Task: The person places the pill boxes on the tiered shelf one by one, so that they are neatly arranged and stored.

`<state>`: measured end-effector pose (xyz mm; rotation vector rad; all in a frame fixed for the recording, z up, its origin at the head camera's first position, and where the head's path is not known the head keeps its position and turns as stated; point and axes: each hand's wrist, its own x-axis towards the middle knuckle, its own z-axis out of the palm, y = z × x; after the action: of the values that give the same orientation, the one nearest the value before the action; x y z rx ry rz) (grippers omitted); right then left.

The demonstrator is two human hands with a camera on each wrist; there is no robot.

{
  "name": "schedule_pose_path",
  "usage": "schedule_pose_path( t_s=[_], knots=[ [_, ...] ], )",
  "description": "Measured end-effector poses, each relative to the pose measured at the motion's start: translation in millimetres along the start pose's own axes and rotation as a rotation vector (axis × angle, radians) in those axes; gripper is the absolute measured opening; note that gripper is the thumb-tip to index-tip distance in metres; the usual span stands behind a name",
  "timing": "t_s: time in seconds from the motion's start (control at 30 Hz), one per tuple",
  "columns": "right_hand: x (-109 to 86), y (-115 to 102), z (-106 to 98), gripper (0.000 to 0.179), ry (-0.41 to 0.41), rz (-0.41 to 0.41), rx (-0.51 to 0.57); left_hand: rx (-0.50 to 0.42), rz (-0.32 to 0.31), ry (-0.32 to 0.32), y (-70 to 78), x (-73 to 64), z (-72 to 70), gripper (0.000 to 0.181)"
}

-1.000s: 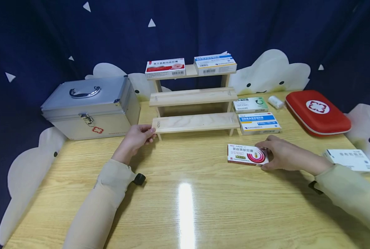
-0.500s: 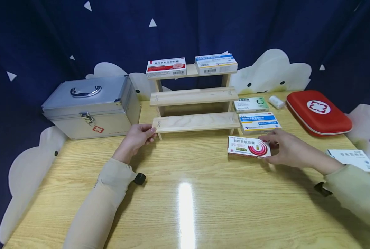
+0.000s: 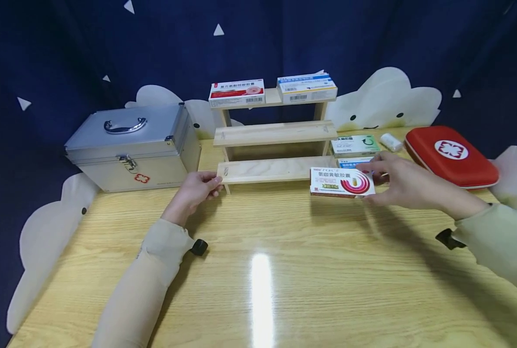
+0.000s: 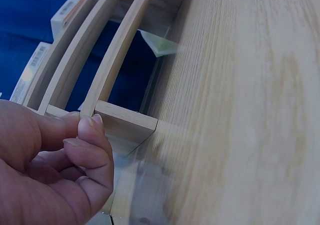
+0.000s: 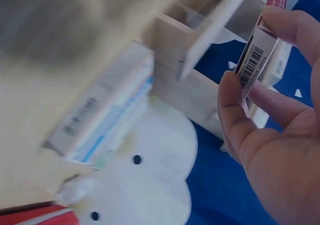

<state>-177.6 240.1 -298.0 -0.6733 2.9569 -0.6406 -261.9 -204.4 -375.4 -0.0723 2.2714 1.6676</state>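
Observation:
My right hand (image 3: 408, 183) pinches a white and red medicine box (image 3: 341, 182) by its right end, thumb on one side and fingers on the other. The box is raised off the table, its printed face up, in front of the right end of the lowest shelf step. In the right wrist view the barcode end of this medicine box (image 5: 252, 60) shows between thumb and fingers. My left hand (image 3: 197, 191) pinches the left end of the lowest board of a three-step wooden shelf (image 3: 276, 170); in the left wrist view thumb and forefinger (image 4: 90, 127) meet on the board's edge.
A red and white box (image 3: 236, 93) and a blue and white box (image 3: 307, 88) sit on the top step. Right of the shelf lie a green box (image 3: 355, 145), a partly covered blue box (image 3: 350, 162), a white roll (image 3: 391, 142) and a red case (image 3: 452, 155). A silver case (image 3: 132, 150) stands left.
My right hand has lifted the white and red medicine box off the table and carried it up and slightly left toward the shelf. My left hand keeps its grip on the shelf.

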Motion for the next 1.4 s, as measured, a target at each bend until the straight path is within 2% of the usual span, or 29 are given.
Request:
schedule_pose_path(
  t_s=[0.23, 0.47, 0.67, 0.8, 1.0, 1.2, 1.4],
  knots=[
    [30.6, -24, -18, 0.071, 0.015, -0.040, -0.061, -0.005, -0.002, -0.001, -0.1, 0.1, -0.1, 0.043],
    [60.8, -49, -27, 0.070, 0.000, -0.048, -0.005, -0.007, 0.005, -0.005, -0.6, 0.3, -0.1, 0.045],
    [91.0, -67, -31, 0.069, -0.008, -0.033, -0.001, -0.001, 0.009, 0.001, 0.6, 0.2, -0.2, 0.044],
    [116.6, -77, -29, 0.069, -0.038, -0.018, 0.014, -0.006, 0.004, 0.008, -0.1, 1.1, 0.0, 0.043],
    [155.9, -94, -21, 0.072, -0.064, 0.020, 0.100, -0.028, 0.001, 0.010, -1.7, 2.2, 0.2, 0.043],
    [185.9, -104, -10, 0.070, -0.079, 0.035, 0.106, -0.032, 0.004, 0.011, -2.1, 2.8, 0.6, 0.043],
    [209.4, -107, -1, 0.070, -0.106, 0.090, 0.079, -0.018, 0.013, 0.019, -3.6, 4.0, -0.3, 0.040]
  ],
)
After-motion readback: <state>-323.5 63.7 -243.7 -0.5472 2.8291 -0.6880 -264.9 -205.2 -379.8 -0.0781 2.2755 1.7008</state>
